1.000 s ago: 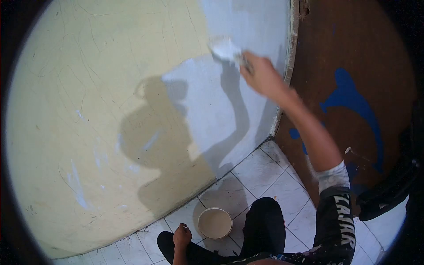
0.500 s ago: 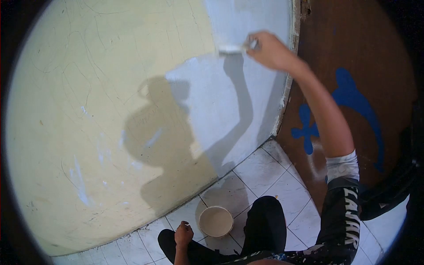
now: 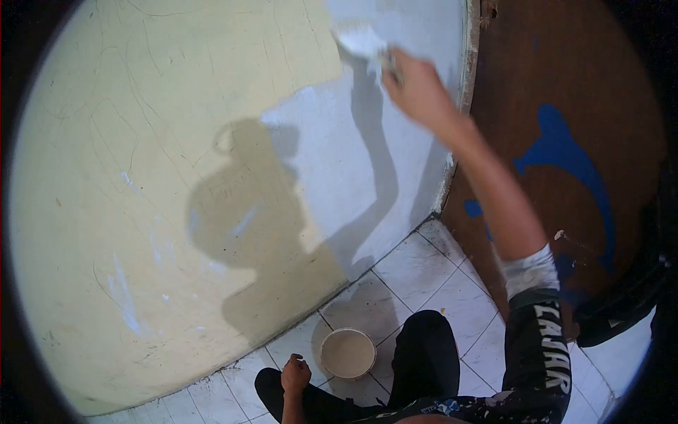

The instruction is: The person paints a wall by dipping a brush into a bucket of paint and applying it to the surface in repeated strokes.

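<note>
My right hand (image 3: 417, 83) is closed round the handle of a paintbrush (image 3: 361, 42). The wide, pale bristles are against the wall high up, where light-blue paint (image 3: 353, 152) meets the yellow wall surface (image 3: 169, 92). My left hand (image 3: 296, 373) rests over my left knee with its fingers curled in, and nothing shows in it. Just right of that hand, a round bucket (image 3: 348, 353) of pale paint stands on the floor between my knees.
To the right is a brown door (image 3: 508, 63) bearing a blue dolphin shape (image 3: 565, 152). White tiles (image 3: 417, 272) cover the floor along the wall. A dark object (image 3: 628, 297) sits at the right edge. My shadow (image 3: 240, 191) falls across the wall.
My right hand has moved up and slightly left with the paintbrush, whose bristles now slant up and left across the paint's edge. My left hand stays by the bucket.
</note>
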The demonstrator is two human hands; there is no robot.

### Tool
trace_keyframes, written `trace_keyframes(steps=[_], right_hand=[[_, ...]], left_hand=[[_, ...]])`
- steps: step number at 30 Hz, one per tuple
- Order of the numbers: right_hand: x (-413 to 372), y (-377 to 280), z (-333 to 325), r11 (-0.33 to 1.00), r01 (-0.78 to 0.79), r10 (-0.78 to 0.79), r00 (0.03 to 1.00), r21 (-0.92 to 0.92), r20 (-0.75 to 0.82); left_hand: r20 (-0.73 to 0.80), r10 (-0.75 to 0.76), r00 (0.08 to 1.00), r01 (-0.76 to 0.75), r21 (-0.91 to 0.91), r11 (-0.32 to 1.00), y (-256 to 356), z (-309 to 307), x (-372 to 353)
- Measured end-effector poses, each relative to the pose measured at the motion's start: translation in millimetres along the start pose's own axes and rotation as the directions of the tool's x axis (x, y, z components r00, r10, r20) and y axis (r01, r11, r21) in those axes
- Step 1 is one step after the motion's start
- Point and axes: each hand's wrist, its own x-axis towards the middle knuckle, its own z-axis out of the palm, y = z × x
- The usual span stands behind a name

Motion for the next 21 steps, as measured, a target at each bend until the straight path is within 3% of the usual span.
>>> trace_keyframes(steps=[5, 6, 7, 8, 10, 13, 15, 17, 19, 21], right_hand=[[-111, 7, 22, 0.986, -0.132, 0.114, 0.978, 0.098, 0.173], [-122, 6, 17, 0.981, -0.191, 0.171, 0.933, 0.033, 0.315], [-128, 7, 13, 0.97, -0.24, 0.232, 0.865, -0.039, 0.445], [-129, 10, 7, 0.969, -0.242, 0.234, 0.865, -0.04, 0.444], [-122, 3, -10, 0.933, -0.35, 0.336, 0.773, -0.08, 0.538], [-80, 5, -25, 0.956, -0.279, 0.282, 0.788, -0.091, 0.547], [-39, 15, -26, 0.982, -0.161, 0.187, 0.874, -0.095, 0.448], [8, 16, -42, 0.992, -0.06, 0.104, 0.898, -0.114, 0.427], [46, 21, -59, 0.993, -0.022, 0.051, 0.964, -0.113, 0.261], [81, 30, -66, 0.966, 0.219, -0.232, 0.969, -0.14, -0.089]], left_hand=[[0.006, 0.009, 1.0, -0.009, 0.006, 1.0, -14, 11, 7], [-0.007, 0.017, 1.0, -0.017, 0.026, 1.0, -13, 10, 6], [-0.005, 0.019, 1.0, -0.019, 0.027, 0.999, -13, 9, 6], [0.005, 0.007, 1.0, -0.007, 0.01, 1.0, -12, 8, 6], [0.013, -0.007, 1.0, 0.007, -0.008, 1.0, -10, 6, 6], [0.034, -0.034, 0.999, 0.034, -0.001, 0.999, -8, 4, 6], [0.038, -0.04, 0.998, 0.04, 0.009, 0.999, -5, 1, 2], [0.04, -0.044, 0.998, 0.044, 0.013, 0.999, -4, -2, 1], [0.042, -0.046, 0.998, 0.046, 0.012, 0.999, -5, 0, 4], [0.036, -0.034, 0.999, 0.032, 0.043, 0.999, -10, 6, 7]])
